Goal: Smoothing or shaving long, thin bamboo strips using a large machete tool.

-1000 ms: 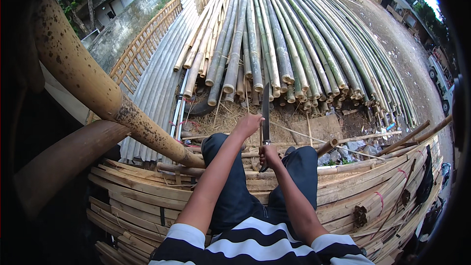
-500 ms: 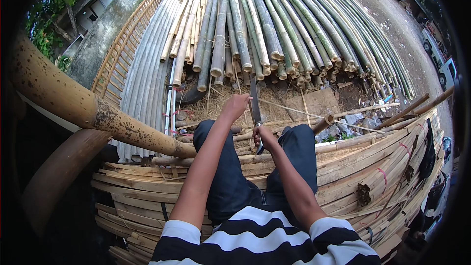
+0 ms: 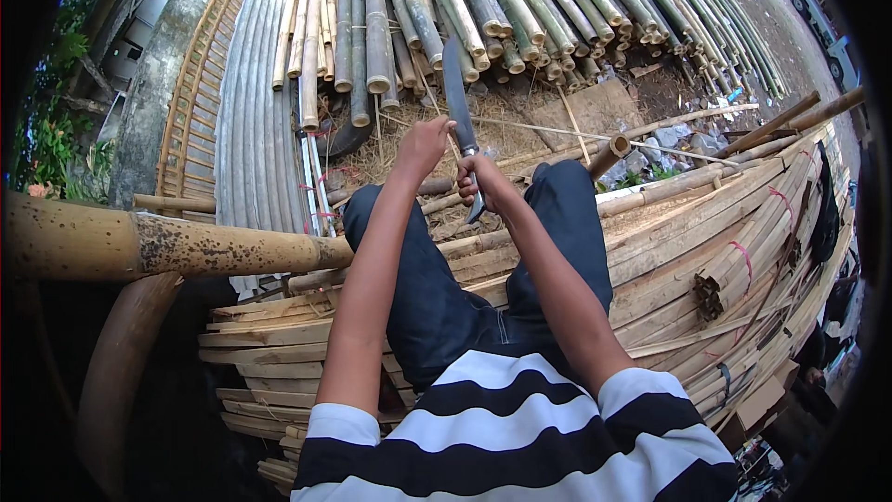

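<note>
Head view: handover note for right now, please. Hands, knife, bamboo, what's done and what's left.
Right hand grips the handle of a long knife, blade pointing up and away over the knees.
Left hand is closed beside the blade, holding a thin bamboo strip that runs off to the right.
Person sits on a stack of split bamboo slats.
Done: bundles of slats lie tied.
Left: whole bamboo poles lie uncut ahead; the strip is in hand, and its cut state cannot be told.
</note>
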Motion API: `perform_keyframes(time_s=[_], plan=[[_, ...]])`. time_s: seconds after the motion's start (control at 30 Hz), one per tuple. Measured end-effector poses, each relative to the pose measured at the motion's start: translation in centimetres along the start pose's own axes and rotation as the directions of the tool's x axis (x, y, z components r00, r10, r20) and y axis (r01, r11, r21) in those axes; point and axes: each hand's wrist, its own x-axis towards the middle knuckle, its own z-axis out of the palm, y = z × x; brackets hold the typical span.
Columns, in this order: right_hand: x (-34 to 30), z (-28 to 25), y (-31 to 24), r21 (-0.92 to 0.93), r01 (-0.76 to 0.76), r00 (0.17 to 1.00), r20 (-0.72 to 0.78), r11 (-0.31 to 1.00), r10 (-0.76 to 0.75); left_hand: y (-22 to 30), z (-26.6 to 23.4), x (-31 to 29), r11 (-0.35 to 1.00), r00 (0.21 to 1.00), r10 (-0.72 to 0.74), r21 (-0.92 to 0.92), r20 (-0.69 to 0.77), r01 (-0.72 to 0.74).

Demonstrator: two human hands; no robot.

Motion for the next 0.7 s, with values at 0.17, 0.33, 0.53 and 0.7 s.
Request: perform_keyframes(time_s=[0.17,0.33,0.53,0.7], plan=[[3.6,-3.7,3.4,0.076,-0.041,0.987,-0.154,0.996,0.053,-0.1,1.0,1.2,0.998,1.0,0.022,0.054,0.006,-0.022],[2.6,-2.6,2.0,-0.061,0.08,0.977,-0.193,0.995,-0.09,-0.1,0.6,0.7,0.997,0.999,-0.045,0.064,-0.008,0.045],[2.1,-0.7,1.2,-0.032,0.086,0.988,-0.129,0.996,-0.09,0.5,0.0,1.3,0.993,0.998,-0.043,0.113,-0.04,0.047],[4.0,-7.5,7.6,0.054,-0.079,0.962,-0.256,0.995,0.091,-1.1,0.0,1.3,0.974,0.989,-0.101,0.192,-0.108,0.12]])
